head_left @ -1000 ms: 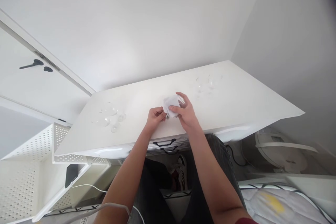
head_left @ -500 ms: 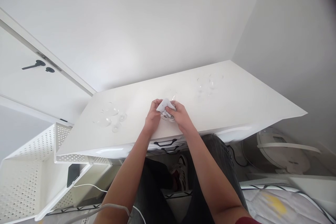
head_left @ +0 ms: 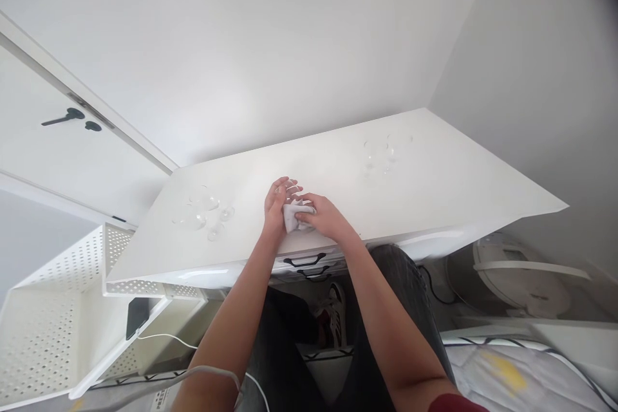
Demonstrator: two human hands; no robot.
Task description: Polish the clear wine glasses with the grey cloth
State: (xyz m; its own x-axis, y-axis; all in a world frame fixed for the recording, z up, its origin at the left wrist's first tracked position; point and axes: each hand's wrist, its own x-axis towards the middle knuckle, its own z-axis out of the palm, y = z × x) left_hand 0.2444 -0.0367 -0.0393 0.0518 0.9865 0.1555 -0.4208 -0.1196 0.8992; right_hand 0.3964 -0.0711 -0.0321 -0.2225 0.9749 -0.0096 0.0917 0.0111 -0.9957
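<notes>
My left hand (head_left: 276, 206) is curled around a clear stemmed glass (head_left: 291, 192), held just over the white cabinet top. The glass is see-through and partly covered, so its full outline is hard to make out. My right hand (head_left: 324, 214) pinches a crumpled white cloth (head_left: 293, 216) and presses it against the glass. Both hands are close together near the cabinet's front edge.
Several clear stemmed glasses (head_left: 226, 213) stand on the cabinet top (head_left: 328, 170) at the left, and more glasses (head_left: 392, 153) toward the back right. Drawer handles (head_left: 305, 261) show below the front edge. A phone (head_left: 138, 318) with a white cable lies at lower left.
The glass has turned in my left hand, which now holds it from the left and far side. My right hand and the cloth have shifted slightly left and nearer to me.
</notes>
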